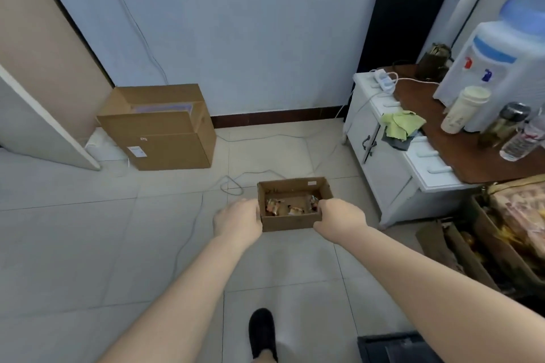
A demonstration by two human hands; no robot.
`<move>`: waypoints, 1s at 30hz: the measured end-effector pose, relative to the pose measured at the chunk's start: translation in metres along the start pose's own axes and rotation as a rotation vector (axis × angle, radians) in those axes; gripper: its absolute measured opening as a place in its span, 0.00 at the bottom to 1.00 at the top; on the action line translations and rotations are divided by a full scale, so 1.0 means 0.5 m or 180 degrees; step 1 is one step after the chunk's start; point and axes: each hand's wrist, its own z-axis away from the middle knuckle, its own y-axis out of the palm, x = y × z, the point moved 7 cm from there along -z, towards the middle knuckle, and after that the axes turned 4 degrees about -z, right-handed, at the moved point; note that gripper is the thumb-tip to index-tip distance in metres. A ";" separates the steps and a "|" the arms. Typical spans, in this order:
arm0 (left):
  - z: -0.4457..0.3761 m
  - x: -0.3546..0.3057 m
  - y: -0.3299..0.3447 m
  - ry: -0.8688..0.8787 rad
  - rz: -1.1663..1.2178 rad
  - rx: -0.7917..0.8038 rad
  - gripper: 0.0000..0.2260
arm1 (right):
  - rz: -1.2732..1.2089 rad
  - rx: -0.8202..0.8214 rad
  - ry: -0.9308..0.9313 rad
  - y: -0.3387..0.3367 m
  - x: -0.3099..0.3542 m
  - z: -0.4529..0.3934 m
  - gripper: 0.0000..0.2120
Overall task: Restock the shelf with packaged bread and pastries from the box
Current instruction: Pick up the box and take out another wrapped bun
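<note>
A small, shallow box (290, 222) of plain brown corrugated cardboard, open at the top, is sitting between the two hands above the pale glossy floor tiles (88, 230). The left hand (239, 219) is gripping the box's left wall, fingers curled over the rim. The right hand (339, 215) is gripping the right wall the same way, its fingertips dipping inside. Whether the box is resting on the floor or lifted off it cannot be told. Inside the box, a few crinkly, shiny packaged pastries (275, 206) are lying loose on the bottom, their labels too blurred to read.

Beyond the box to the left, a larger cardboard carton (165, 138) with folded flaps is standing against the smooth pale wall. A thin grey cable (233, 186) is looping on the tiles just behind the box. To the box's right, a white cabinet with a dark wooden top (383, 162) is carrying a water dispenser (498, 68) and a crumpled green cloth (402, 124). Below the box, a black shoe (262, 333) is showing.
</note>
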 end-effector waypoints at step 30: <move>-1.241 0.001 0.961 -0.1535 0.2013 0.1625 0.20 | -0.0286 0.1695 0.0374 0.757 -0.275 -1.299 0.22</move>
